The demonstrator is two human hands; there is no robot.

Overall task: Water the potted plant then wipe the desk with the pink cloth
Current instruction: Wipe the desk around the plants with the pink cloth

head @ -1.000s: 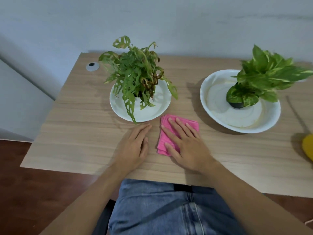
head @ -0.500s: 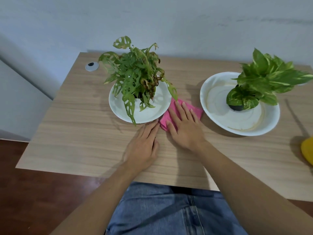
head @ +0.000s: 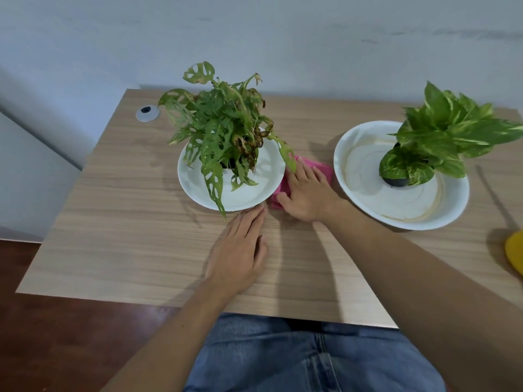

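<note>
both forearms are bare, with no sleeves in view, and no watch, ring or band shows on either wrist. the left grip (head: 240, 247) and right grip (head: 307, 195) are bare too, without gloves. at 6 o'clock the lap wears blue denim jeans (head: 311, 360), faded, with a stitched seam down the middle.

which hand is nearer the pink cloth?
Right. The right hand lies flat on the pink cloth, pressing it to the desk between the two plates. The left hand rests flat on bare desk, fingertips just short of the cloth's near corner.
</note>
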